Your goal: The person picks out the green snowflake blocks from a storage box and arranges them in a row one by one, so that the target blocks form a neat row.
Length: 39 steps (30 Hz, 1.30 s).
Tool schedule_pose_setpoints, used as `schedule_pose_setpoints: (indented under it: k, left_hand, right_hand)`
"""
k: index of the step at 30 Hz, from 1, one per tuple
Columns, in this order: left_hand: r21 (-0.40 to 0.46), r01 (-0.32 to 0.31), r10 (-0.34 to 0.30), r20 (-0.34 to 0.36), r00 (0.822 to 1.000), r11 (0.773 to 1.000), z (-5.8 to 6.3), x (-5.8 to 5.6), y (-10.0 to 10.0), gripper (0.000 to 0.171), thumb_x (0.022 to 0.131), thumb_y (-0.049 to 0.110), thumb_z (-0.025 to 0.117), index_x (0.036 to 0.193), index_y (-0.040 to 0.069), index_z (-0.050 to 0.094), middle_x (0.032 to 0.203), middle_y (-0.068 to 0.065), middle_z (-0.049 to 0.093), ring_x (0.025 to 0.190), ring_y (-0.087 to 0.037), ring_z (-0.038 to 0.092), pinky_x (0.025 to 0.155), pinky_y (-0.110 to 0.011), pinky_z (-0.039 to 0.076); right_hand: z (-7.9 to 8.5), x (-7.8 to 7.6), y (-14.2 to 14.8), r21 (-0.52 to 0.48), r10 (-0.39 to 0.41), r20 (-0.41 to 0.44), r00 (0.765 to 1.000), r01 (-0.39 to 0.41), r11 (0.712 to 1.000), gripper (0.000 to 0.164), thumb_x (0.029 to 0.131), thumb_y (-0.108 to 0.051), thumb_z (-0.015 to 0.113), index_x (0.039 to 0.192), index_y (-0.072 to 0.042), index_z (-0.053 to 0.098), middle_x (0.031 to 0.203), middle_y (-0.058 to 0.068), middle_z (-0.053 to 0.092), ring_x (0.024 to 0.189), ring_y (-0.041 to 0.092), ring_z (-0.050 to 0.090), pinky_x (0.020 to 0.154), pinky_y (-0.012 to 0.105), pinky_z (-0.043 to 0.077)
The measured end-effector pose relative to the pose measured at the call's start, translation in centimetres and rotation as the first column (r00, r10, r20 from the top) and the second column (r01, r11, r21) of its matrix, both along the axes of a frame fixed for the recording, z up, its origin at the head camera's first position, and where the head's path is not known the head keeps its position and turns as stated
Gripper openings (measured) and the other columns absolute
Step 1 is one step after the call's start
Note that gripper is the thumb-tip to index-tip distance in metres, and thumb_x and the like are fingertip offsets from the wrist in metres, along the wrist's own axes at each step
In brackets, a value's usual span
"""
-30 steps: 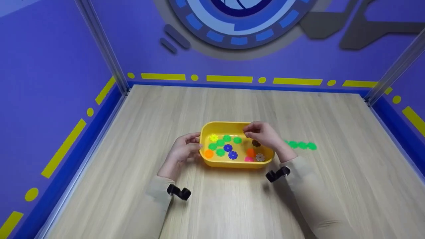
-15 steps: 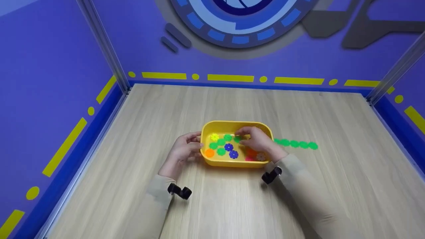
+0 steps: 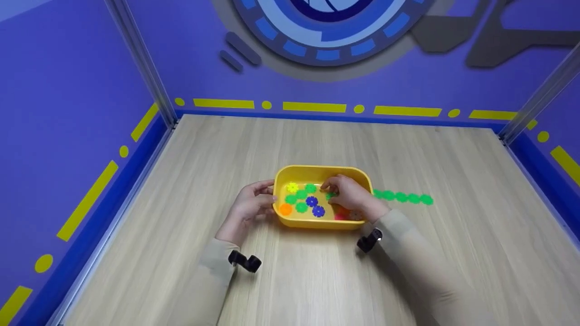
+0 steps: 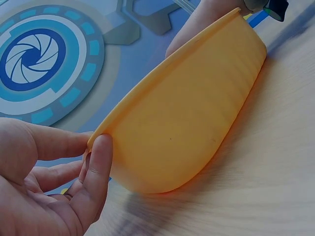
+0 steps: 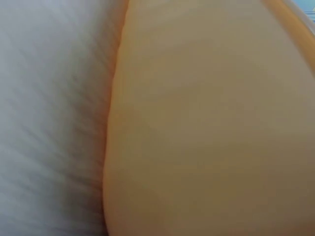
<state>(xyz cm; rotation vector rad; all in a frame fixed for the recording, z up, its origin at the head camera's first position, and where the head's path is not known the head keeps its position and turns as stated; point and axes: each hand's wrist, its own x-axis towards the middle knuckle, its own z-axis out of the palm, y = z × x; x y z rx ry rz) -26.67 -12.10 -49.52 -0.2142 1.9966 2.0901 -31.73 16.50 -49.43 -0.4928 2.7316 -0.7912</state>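
Note:
A yellow plastic basin [image 3: 317, 224] stands on the table, with flower-shaped plastic discs in several colours inside. My left hand [image 3: 249, 200] pinches its left rim; the left wrist view shows the thumb [image 4: 101, 160] against the outer wall. Inside the basin, my right hand [image 3: 351, 192] has its curled fingertips around a green disc [image 3: 330, 196], partly hidden by them. Left of it lie other green discs [image 3: 301, 207], two dark blue discs [image 3: 318, 211], a yellow disc [image 3: 292, 187] and an orange disc [image 3: 285, 209]. The right wrist view holds mostly the basin's outer wall [image 5: 206, 118].
Right of the basin, a row of green discs [image 3: 401, 197] lies on the wooden table [image 3: 290, 280]. A pink disc [image 3: 340, 217] shows partly below my right hand. Blue panels [image 3: 290, 86] border the table at the back and sides.
My right hand has moved left and down inside the basin, from its right back part to a green disc, which has shifted slightly. My left hand stays on the rim.

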Motion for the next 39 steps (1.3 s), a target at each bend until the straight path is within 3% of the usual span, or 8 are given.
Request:
schedule_pose_setpoints:
  k: [11,19,28,39]
  left_hand:
    - [0.005,0.011,-0.011,-0.016,1.000,1.000,-0.1,0.0,-0.1,0.056,0.088,-0.007,0.068,0.142,0.003,0.059,0.111,-0.010,0.059,0.071,-0.015,0.061,0.061,-0.025,0.059]
    - [-0.004,0.003,-0.003,-0.008,1.000,1.000,-0.2,0.0,-0.1,0.056,0.088,-0.006,0.068,0.142,0.004,0.059,0.113,-0.010,0.059,0.077,-0.016,0.063,0.063,-0.026,0.060]
    - [-0.003,0.001,0.000,0.004,1.000,1.000,-0.1,0.0,0.0,0.057,0.088,-0.004,0.069,0.143,0.005,0.058,0.116,-0.011,0.060,0.078,-0.015,0.063,0.064,-0.025,0.060]
    - [0.013,0.004,-0.004,0.001,1.000,1.000,0.0,0.1,0.0,0.056,0.089,-0.006,0.068,0.143,0.003,0.058,0.114,-0.012,0.059,0.074,-0.014,0.062,0.063,-0.025,0.060]
  right_hand:
    - [0.6,0.6,0.3,0.071,-0.027,-0.094,0.995,0.034,0.997,0.016,0.087,-0.007,0.081,0.102,-0.009,0.077,0.100,0.007,0.074,0.090,0.023,0.061,0.094,0.041,0.058]
    - [1.4,1.6,0.8,0.063,-0.007,-0.165,0.986,0.017,0.998,0.013,0.089,-0.003,0.076,0.101,-0.007,0.077,0.093,0.007,0.074,0.086,0.022,0.064,0.086,0.041,0.059]
    - [2.3,2.4,1.8,-0.093,-0.061,-0.081,0.995,0.054,0.994,0.016,0.093,0.000,0.071,0.107,-0.006,0.075,0.098,0.010,0.072,0.090,0.024,0.064,0.085,0.042,0.059]
    - [3.2,3.2,3.7,-0.179,-0.180,-0.044,0.983,0.169,0.969,0.021,0.093,-0.004,0.071,0.114,-0.004,0.075,0.103,0.014,0.071,0.091,0.026,0.062,0.085,0.036,0.059]
